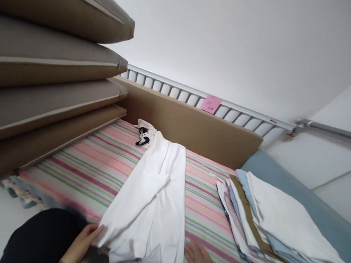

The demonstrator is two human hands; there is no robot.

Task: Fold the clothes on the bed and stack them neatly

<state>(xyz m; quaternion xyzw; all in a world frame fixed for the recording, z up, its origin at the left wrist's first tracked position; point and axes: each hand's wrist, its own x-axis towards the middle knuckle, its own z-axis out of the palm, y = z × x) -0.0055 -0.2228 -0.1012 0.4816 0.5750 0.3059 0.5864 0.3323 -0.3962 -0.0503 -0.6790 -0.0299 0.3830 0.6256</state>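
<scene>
A long white shirt [156, 194] lies on the striped sheet, its body folded narrow and one sleeve laid across it. Its collar end is nearest to me, at the bottom of the view. My left hand [80, 243] pinches the shirt's left edge between thumb and fingers. Beside the right edge, my right hand [199, 260] rests with fingers stretched out, close to the cloth; whether it touches is unclear. At the shirt's far end is a small white and black cloth bundle [145, 134].
Folded garments [298, 220] are stacked at the right on the striped sheet [91, 165]. Thick brown cushioned panels [53, 67] are piled at the left. A brown board [176, 119] and metal railing with a pink note [211, 104] stand behind. Something round and black [43, 236] is at lower left.
</scene>
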